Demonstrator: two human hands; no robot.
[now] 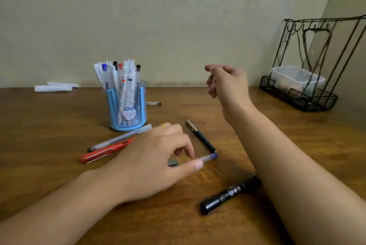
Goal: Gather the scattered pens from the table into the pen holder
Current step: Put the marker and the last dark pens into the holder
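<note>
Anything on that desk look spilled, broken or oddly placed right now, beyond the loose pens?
Nothing spilled or visibly broken. One small oddity: a grey cap-like piece lies loose under the left hand, apart from the clear blue-tipped pen it pinches. Another pen lies half hidden behind the pen holder, easy to miss.

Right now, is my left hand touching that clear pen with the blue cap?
Touching. The head view shows the left hand pinching the clear pen with the blue cap between thumb and forefinger, low over the table.
</note>
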